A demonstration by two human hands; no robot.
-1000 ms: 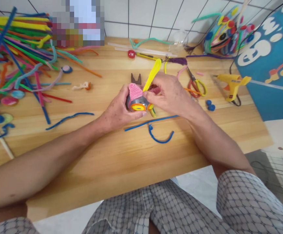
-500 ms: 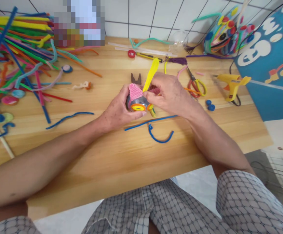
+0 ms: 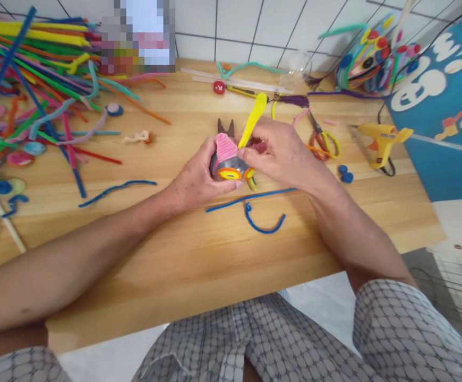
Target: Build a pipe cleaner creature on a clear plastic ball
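My left hand (image 3: 197,178) is closed around the side of a small rounded plastic craft figure (image 3: 220,168), see-through and greyish. On the figure are a pink pipe-cleaner patch (image 3: 226,147) and yellow-and-orange ring eyes (image 3: 230,174). My right hand (image 3: 276,151) pinches the lower end of a flat yellow pipe-cleaner piece (image 3: 255,118) against the figure's top right; the piece slants upward. The fingertips hide where it meets the figure. Just behind the figure, dark plier jaws (image 3: 225,127) point away. Below lie a straight blue pipe cleaner (image 3: 250,199) and a curved one (image 3: 265,231).
Pipe cleaners (image 3: 35,53) are heaped at the left. Scissors (image 3: 324,142), a yellow glue gun (image 3: 382,140) and blue coils (image 3: 345,174) lie to the right. A utility knife (image 3: 245,92) and a purple tassel (image 3: 292,100) are behind; a colourful craft fish (image 3: 368,63) stands at the back right.
The whole view has shifted slightly, with things appearing a little farther right. Both hands keep the same grip on the figure and the yellow piece.
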